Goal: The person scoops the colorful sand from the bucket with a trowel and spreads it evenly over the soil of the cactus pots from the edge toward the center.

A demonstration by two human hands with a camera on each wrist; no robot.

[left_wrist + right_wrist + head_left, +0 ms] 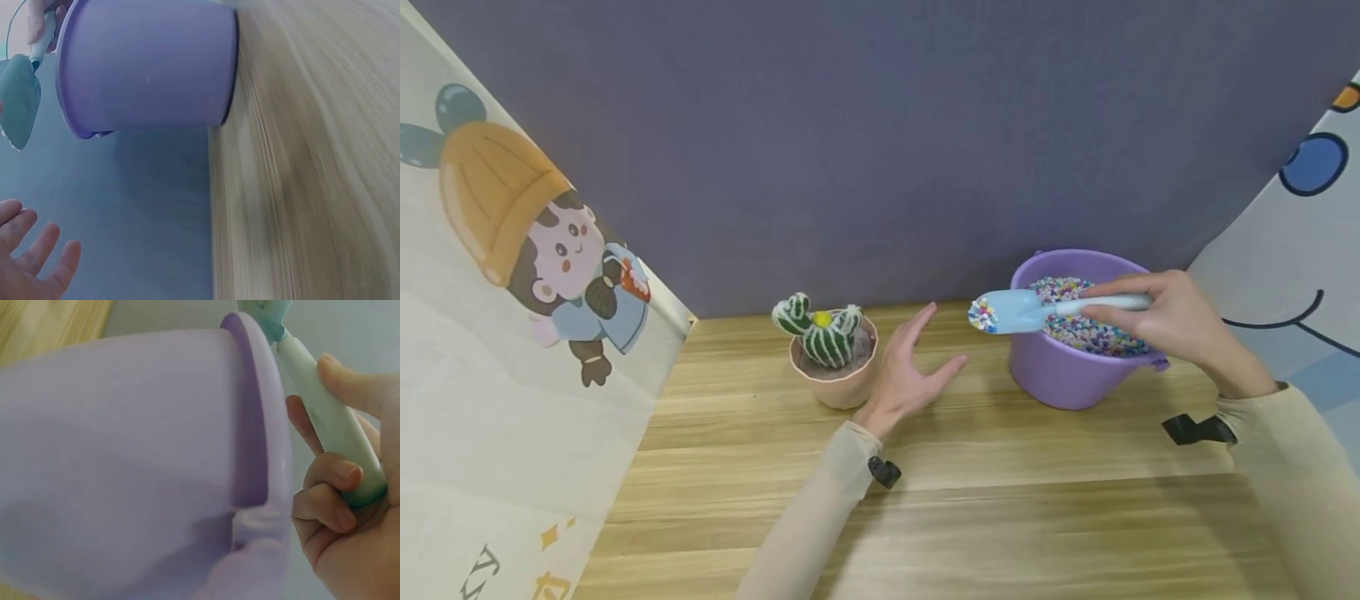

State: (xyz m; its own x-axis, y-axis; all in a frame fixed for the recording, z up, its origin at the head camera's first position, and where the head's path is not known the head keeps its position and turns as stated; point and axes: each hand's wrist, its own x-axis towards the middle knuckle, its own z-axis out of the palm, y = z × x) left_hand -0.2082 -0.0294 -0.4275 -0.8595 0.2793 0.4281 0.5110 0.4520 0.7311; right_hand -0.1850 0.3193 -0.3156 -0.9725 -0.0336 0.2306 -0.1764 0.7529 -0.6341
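My right hand (1180, 321) grips the pale handle of a light blue toy shovel (1017, 311) above the purple bucket (1060, 379). Small multicoloured beads (982, 316) lie at the shovel's tip, which reaches left past the bucket's rim. More beads (1093, 332) fill much of the bucket. In the right wrist view, fingers and thumb curl round the shovel handle (334, 419). My left hand (904, 375) is spread with nothing in it, beside a pink pot (842, 390) that holds a striped green cactus (829, 343) with a yellow top. Brownish-grey filling surrounds the cactus base.
A wooden tabletop (925, 525) runs up to a dark grey-blue back panel (880, 150). On the left stands a white side panel (467, 400) with a cartoon figure; another printed panel (1285, 258) closes the right side. Both wrists carry small black mounts.
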